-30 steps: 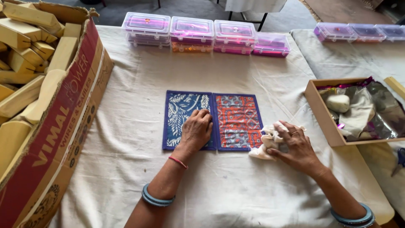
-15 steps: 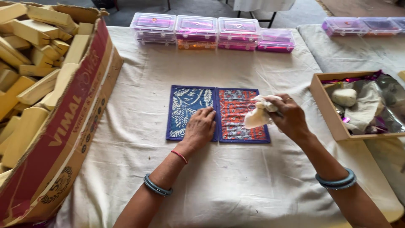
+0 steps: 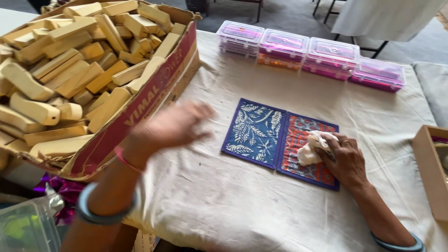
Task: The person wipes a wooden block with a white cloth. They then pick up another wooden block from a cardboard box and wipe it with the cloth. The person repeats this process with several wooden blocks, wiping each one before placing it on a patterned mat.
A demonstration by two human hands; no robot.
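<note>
Two patterned cloth mats lie side by side on the white tablecloth: a blue leaf-print mat (image 3: 254, 132) and an orange-and-blue mat (image 3: 308, 151). My right hand (image 3: 344, 161) presses a crumpled white cloth (image 3: 313, 146) onto the orange mat. My left hand (image 3: 175, 125) is blurred in mid-air, fingers loosely spread and holding nothing, between the blue mat and the cardboard box (image 3: 154, 100). That box is piled with several pale wooden blocks (image 3: 70, 79).
A row of several clear plastic cases with pink contents (image 3: 308, 55) lines the table's far edge. The corner of a shallow wooden tray (image 3: 427, 172) shows at the right. A clear plastic container (image 3: 28, 226) and purple foil (image 3: 60, 191) sit at the lower left.
My left hand lifted off the blue mat and swung left towards the cardboard box. My right hand lowered the white cloth onto the orange mat. The view turned left.
</note>
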